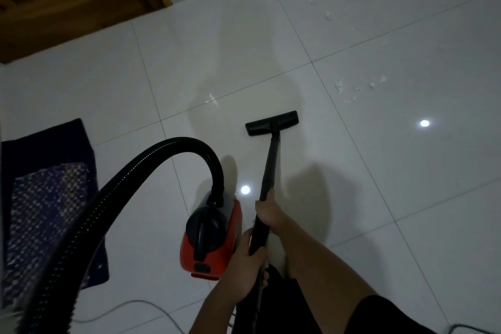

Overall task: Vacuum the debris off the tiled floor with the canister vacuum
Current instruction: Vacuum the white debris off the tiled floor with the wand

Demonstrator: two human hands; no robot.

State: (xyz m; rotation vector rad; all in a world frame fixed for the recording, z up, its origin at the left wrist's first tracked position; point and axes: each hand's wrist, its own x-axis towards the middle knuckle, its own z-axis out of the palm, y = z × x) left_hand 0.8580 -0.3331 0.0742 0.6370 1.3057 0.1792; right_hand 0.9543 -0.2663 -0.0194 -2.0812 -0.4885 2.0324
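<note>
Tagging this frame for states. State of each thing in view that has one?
debris: scattered on tile, not picked up
floor head: flat on tile, short of the debris
wand: tilted, held by both grips
left grip: curled round wand's near end
right grip: curled round wand farther down
canister vacuum: on floor; running or not, cannot tell
hose: arched up from the canister vacuum
</note>
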